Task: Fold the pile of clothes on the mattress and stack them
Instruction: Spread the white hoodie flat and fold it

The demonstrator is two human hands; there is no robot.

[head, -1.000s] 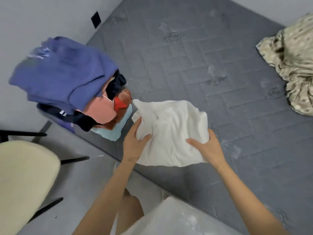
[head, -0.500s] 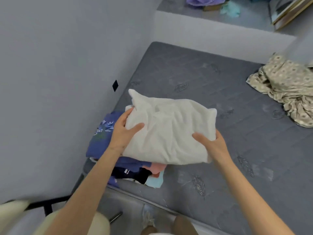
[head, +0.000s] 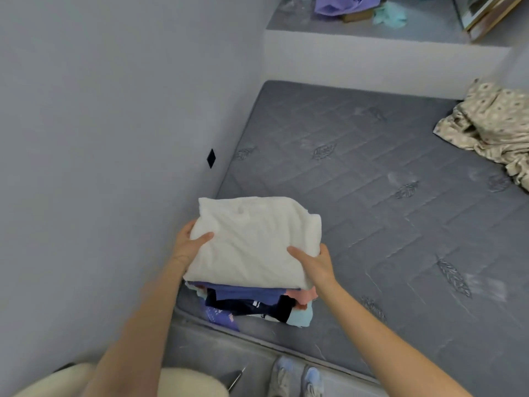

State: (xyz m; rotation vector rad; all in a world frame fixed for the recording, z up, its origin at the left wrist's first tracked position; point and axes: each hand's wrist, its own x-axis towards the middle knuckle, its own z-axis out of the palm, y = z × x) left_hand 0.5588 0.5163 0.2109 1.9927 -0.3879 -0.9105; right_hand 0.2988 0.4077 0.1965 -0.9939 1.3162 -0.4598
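Observation:
A folded white garment lies on top of a stack of folded clothes at the near left corner of the grey mattress. Blue, black, pink and pale turquoise layers show under it. My left hand grips the white garment's left edge, thumb on top and fingers underneath. My right hand holds its near right edge the same way. Both hands are still on the cloth.
A crumpled beige patterned cloth lies at the mattress's far right. A grey wall runs close along the stack's left. A cream chair seat and my shoes are below, beside the mattress edge. A ledge with clutter sits beyond.
I carried the folded white garment left from the open mattress and lowered it onto the stack, covering the blue garment. My view has swung up and left.

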